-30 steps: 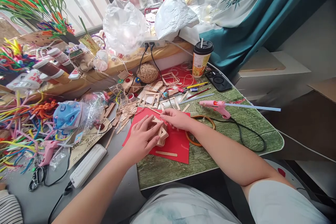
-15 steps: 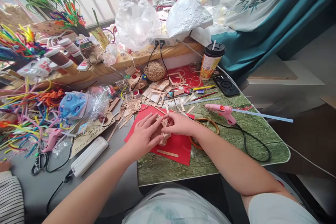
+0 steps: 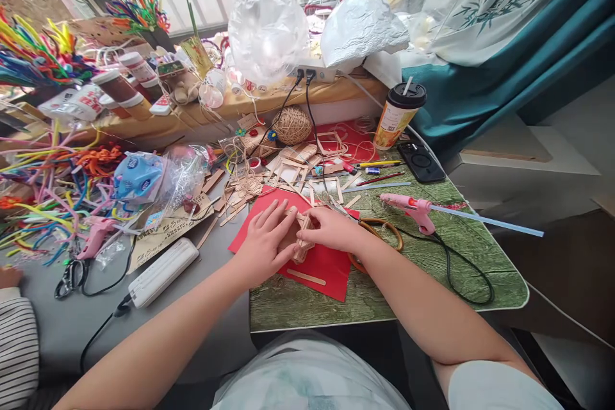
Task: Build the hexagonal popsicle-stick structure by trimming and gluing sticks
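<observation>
A small stacked structure of wooden craft sticks (image 3: 303, 243) stands on a red sheet (image 3: 331, 272). My left hand (image 3: 266, 243) lies over its left side, fingers stretched and slightly spread, the thumb along its near edge. From the right, my right hand (image 3: 329, 229) pinches the structure's right side between thumb and fingers. Part of the structure is hidden under both hands. One loose craft stick (image 3: 306, 277) rests on the red sheet just in front of it. Beside my right wrist lie scissors with orange-brown handles (image 3: 384, 230).
A pink glue gun (image 3: 416, 210) with a long glue stick lies at the right, near a phone (image 3: 421, 162) and a lidded cup (image 3: 398, 114). Behind the sheet are loose sticks and a twine ball (image 3: 292, 125). At left are a white power bank (image 3: 163, 272) and another person's striped sleeve (image 3: 18, 339).
The camera view has shifted a little, moving the background right. Both hands stay at the stick structure, with little change in their hold.
</observation>
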`<state>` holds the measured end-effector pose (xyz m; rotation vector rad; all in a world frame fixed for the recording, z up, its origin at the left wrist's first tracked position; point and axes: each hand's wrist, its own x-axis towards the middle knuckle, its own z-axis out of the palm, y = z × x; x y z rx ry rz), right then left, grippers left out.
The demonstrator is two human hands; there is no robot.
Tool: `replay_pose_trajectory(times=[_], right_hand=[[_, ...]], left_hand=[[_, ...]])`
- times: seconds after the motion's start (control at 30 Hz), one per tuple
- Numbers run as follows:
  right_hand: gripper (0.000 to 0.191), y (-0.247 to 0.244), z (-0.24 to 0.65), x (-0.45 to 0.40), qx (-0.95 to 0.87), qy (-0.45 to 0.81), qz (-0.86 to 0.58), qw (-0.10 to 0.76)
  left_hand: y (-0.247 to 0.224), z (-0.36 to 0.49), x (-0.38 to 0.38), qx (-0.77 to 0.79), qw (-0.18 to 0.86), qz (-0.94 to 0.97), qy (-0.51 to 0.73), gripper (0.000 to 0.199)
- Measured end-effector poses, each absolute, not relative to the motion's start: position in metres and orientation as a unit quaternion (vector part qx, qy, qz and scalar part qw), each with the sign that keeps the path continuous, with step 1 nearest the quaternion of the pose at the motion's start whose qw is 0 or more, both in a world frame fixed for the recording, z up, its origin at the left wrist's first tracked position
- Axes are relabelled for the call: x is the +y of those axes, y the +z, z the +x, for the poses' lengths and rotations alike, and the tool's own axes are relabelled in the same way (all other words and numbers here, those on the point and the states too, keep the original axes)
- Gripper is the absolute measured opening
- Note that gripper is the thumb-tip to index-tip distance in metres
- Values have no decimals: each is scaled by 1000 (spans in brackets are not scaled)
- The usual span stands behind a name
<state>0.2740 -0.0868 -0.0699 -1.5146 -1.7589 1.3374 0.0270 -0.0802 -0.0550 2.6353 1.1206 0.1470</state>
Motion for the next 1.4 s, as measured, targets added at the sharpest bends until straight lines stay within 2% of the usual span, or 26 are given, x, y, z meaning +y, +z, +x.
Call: replay_pose_trajectory(times=[0.13, 0.23, 0.33, 0.47, 0.57, 0.7, 0.8, 0.9, 1.0, 1.13, 1.3, 1.33, 1.4], right_hand=[[35, -76, 276, -85, -630, 506, -544, 224], [46, -84, 280, -83, -608, 516, -549, 250], [49, -88, 286, -81, -579, 540, -541, 283], [37, -89, 291, -80, -549, 571, -516, 325], [27, -86, 290, -78, -528, 560, -504, 393], [22, -76, 287, -77, -429, 648, -417, 471], [21, -67, 288, -78, -360, 719, -369, 467], [19, -64, 289, -79, -345, 771, -336, 417], [17, -67, 286, -81, -342, 791, -297, 411], [19, -69, 278, -87, -455, 680, -357, 452], [14, -66, 277, -94, -734, 412, -405, 357], [14, -67, 277, -94, -745, 393, -407, 354], [26, -69, 275, -92, -733, 387, -420, 369]], left_hand=[[-51, 28, -79, 387, 146, 910, 36, 68], [-50, 29, -78, 385, 144, 911, 34, 64], [-48, 29, -78, 382, 146, 912, 27, 63], [-45, 30, -77, 380, 148, 913, 20, 63], [-43, 31, -78, 381, 142, 913, 20, 62], [-43, 32, -79, 379, 133, 916, 22, 60], [-44, 32, -78, 374, 128, 918, 25, 60], [-44, 32, -77, 373, 126, 919, 19, 59], [-44, 32, -77, 371, 122, 921, 16, 59], [-46, 33, -78, 369, 100, 924, 9, 59], [-49, 33, -79, 365, 64, 929, 3, 55], [-50, 33, -79, 364, 62, 929, 2, 55], [-51, 32, -79, 361, 63, 930, 3, 57]])
